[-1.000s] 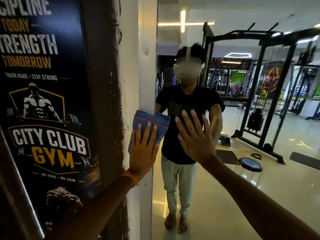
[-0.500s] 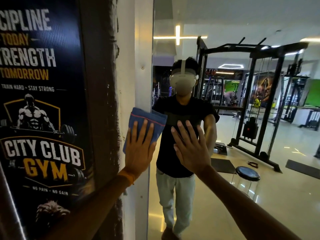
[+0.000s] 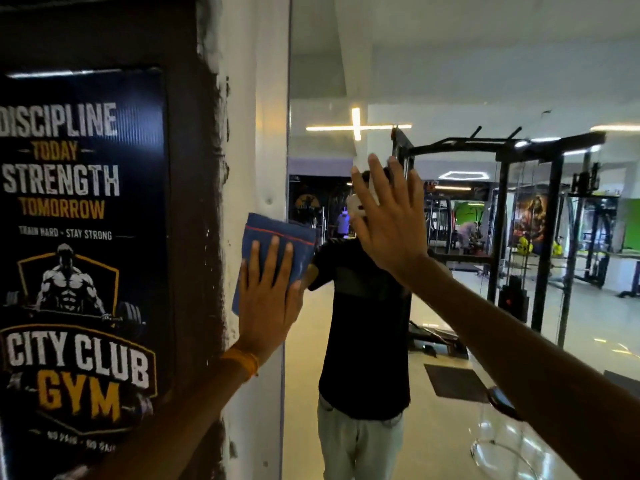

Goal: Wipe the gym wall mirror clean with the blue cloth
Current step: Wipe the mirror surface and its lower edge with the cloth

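Note:
The wall mirror (image 3: pixel 450 81) fills the right part of the view and reflects the gym and a person in a black shirt. A folded blue cloth (image 3: pixel 273 237) with a thin red stripe lies across the mirror's left edge and the white frame strip. My left hand (image 3: pixel 268 299) presses it flat with straight fingers; an orange band circles that wrist. My right hand (image 3: pixel 388 216) is raised higher, fingers spread and straight, palm toward the glass just right of the cloth. I cannot tell whether it touches the mirror.
A dark "City Club Gym" poster (image 3: pixel 79 254) hangs on the brown wall to the left. A white frame strip (image 3: pixel 268 133) borders the mirror. Reflected in the glass are a black cable rack (image 3: pixel 502 220), floor mats and a round stool (image 3: pixel 502 403).
The view has tilted upward. Both hands have moved up the wall; my right hand rose further and now covers the reflected head. My left hand keeps pressing the cloth.

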`<state>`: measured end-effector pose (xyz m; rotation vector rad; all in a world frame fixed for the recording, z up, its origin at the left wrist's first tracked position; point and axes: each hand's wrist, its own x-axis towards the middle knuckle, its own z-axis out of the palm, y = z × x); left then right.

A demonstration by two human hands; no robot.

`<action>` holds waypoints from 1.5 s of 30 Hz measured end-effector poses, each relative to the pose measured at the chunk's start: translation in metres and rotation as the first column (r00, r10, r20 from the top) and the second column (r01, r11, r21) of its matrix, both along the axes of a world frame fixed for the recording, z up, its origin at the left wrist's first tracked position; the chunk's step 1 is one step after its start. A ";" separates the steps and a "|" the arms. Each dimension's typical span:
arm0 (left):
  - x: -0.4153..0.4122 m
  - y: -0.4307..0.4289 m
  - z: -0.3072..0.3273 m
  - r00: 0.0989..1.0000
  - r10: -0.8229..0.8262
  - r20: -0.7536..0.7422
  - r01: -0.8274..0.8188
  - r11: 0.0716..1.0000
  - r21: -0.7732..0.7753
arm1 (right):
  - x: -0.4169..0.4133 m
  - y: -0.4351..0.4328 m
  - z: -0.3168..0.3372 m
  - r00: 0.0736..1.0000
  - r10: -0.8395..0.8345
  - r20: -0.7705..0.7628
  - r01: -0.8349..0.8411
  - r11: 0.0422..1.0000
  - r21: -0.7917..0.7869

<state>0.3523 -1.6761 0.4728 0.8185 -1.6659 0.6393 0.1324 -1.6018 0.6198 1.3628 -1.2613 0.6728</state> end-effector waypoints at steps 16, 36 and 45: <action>-0.001 -0.007 0.090 0.999 0.052 -0.015 -0.053 0.997 -0.053 | -0.006 -0.007 -0.007 0.999 0.033 -0.042 -0.036 0.997 -0.073; 0.002 -0.018 0.217 0.997 0.061 -0.053 -0.067 0.991 -0.116 | -0.008 -0.011 0.060 0.997 0.072 0.002 -0.072 0.996 -0.047; 0.022 -0.025 0.195 0.991 0.028 0.134 -0.005 0.986 -0.165 | 0.004 -0.020 0.102 1.000 0.012 0.023 -0.010 0.996 -0.089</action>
